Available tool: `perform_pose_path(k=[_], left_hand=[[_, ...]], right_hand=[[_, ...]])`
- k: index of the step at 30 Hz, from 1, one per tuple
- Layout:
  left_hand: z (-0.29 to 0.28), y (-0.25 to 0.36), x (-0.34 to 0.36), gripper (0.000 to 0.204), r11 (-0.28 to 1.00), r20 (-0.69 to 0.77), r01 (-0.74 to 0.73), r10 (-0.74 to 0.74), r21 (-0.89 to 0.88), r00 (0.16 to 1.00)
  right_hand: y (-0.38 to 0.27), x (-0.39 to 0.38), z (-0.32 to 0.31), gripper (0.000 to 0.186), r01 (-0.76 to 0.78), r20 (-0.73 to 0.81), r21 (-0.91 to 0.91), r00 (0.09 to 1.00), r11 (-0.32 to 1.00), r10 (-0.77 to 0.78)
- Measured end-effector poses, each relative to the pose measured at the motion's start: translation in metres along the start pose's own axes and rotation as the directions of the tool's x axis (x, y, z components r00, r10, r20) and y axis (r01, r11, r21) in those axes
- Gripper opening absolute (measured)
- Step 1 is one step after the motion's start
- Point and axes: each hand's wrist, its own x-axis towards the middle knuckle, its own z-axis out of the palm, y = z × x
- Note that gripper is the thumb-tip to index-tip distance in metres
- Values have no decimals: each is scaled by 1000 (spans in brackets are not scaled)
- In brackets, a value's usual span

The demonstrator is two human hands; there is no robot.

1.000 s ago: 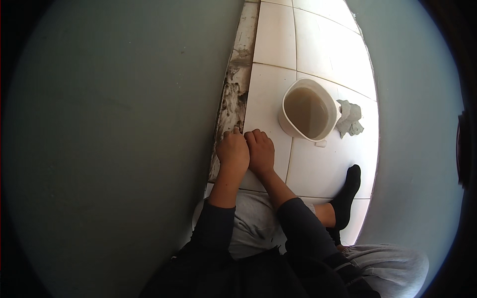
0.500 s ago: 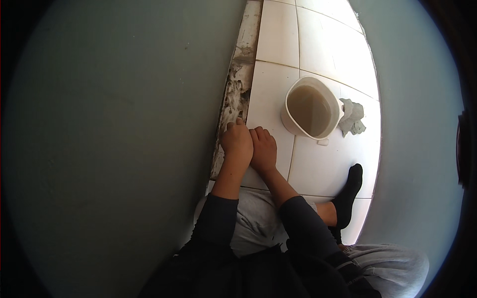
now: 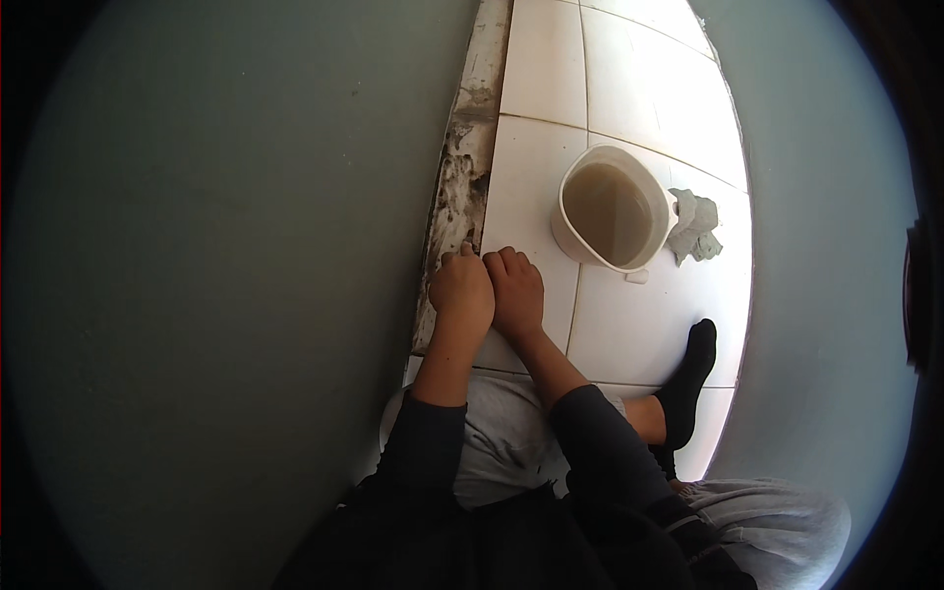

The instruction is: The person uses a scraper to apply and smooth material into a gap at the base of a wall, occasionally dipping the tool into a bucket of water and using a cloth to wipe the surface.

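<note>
While the right hand (image 3: 516, 295) rests nearly in place, the left hand (image 3: 462, 295) slips slightly back down the stained strip (image 3: 459, 182), upper centre-left of frame — same patch being worked, seemingly. Both curl; can't tell whether either clamps anything.

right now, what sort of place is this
Probably a narrow indoor passage, though its exact use isn't clear: white floor tiles run between a grey-green wall and a paler blue-grey wall, with a stained strip along the left side.
</note>
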Motion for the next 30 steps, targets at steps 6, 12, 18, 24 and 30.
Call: perform_pose_path(k=[6,12,18,24,30], left_hand=[[0,13,-10,27,992,47,17,-23,126,999],[-5,8,11,31,999,-20,-6,6,41,1000],[-5,9,-2,29,999,25,20,-21,47,999],[1,23,-8,32,993,72,63,-70,97,995],[1,3,20,40,1000,-117,-15,12,-18,993]], right_hand=[[5,0,-1,17,-11,17,-37,1000,999,12],[2,2,2,19,0,25,-46,1000,999,1],[2,0,2,19,10,34,-51,999,999,-8],[6,0,0,20,-13,41,-33,999,999,14],[1,5,-1,18,19,-1,-29,1000,999,-19]])
